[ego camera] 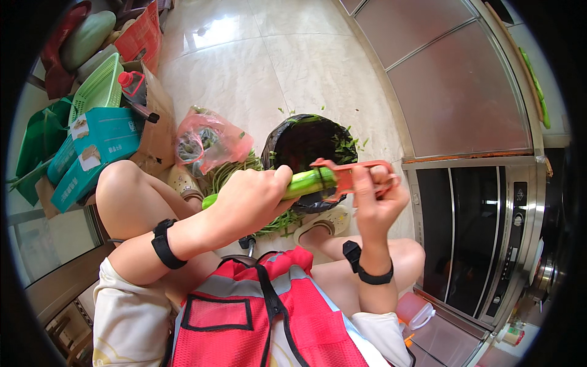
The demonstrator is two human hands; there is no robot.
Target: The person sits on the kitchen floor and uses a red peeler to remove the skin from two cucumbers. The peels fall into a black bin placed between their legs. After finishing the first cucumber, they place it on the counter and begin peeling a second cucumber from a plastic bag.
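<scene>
My left hand (251,195) grips a long green gourd-like vegetable (308,182), whose paler end pokes out behind my fist. In my right hand (378,197) is a red vegetable peeler (341,176), its head across the vegetable's far end. Whether the blade touches the skin is blurred. Below both hands stands a round bin lined with a black plastic bag (275,137). Green peel scraps (344,144) cling to its inside and right rim.
Long green beans (229,174) lie on the floor beside a pink plastic bag (218,137). Cardboard boxes (156,119), a teal box (107,135) and a light green basket (101,85) crowd the left. Cabinet doors (458,87) and a black-fronted appliance (463,229) line the right.
</scene>
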